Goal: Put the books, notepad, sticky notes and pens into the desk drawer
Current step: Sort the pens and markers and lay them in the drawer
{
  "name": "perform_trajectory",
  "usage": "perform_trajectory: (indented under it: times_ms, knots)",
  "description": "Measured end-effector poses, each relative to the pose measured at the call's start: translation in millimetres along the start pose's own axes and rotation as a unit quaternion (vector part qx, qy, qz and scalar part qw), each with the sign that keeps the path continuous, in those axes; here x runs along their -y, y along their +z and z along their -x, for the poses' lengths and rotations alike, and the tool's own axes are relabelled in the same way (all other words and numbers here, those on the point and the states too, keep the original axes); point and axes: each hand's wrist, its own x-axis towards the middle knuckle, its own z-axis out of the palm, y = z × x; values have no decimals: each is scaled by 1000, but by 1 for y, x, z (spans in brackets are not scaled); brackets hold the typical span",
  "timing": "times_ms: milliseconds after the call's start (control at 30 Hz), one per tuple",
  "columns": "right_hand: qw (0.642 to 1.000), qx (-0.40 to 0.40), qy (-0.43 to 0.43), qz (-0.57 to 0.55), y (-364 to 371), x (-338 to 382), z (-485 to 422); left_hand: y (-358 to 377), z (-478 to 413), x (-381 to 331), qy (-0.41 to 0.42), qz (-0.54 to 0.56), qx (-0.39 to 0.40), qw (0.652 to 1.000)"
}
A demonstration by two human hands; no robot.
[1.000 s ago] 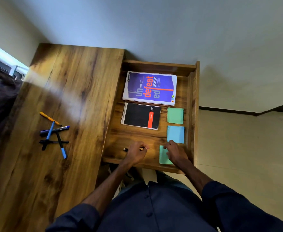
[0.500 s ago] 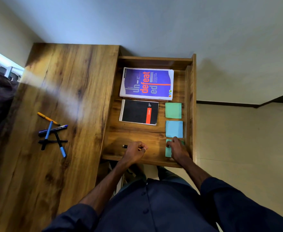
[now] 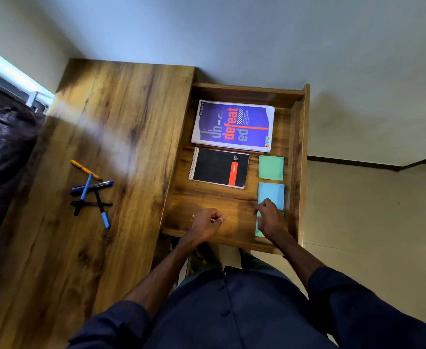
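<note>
The open wooden drawer (image 3: pixel 298 157) holds a purple book (image 3: pixel 233 125) at the back, a black spiral notepad (image 3: pixel 218 167) in front of it, and a green sticky pad (image 3: pixel 271 168) and a blue sticky pad (image 3: pixel 272 193) along the right side. A third, teal sticky pad (image 3: pixel 258 230) lies near the front, mostly under my right hand (image 3: pixel 269 219), whose fingers rest on it. My left hand (image 3: pixel 206 222) is closed around a dark pen (image 3: pixel 193 217) low over the drawer's front. Several pens (image 3: pixel 91 192) lie crossed on the desk top (image 3: pixel 121 137).
A dark plastic-covered bulk (image 3: pixel 2 147) sits at the desk's left edge. The drawer sticks out over a pale tiled floor (image 3: pixel 370 222) on the right. My dark blue shirt (image 3: pixel 232 311) fills the bottom of the view.
My right hand has slid the teal sticky pad rightwards and up toward the blue pad. My left hand still holds the pen over the same spot in the drawer.
</note>
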Motion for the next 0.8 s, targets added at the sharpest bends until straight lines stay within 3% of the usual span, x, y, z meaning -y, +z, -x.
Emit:
perform_trajectory:
  times_ms: [200, 367, 567, 800]
  knots:
    - [983, -96, -126, -91, -21, 81, -32, -40, 13, 3, 7, 28, -85, 996]
    - [964, -66, -234, -112, -22, 186, -55, -97, 39, 31, -13, 75, -205, 976]
    - [939, -44, -335, -68, -1, 306, -59, -158, 74, 117, -65, 110, -317, 940]
    - [927, 35, -370, -51, 47, 374, -57, -194, 112, 204, -163, 169, -373, 898]
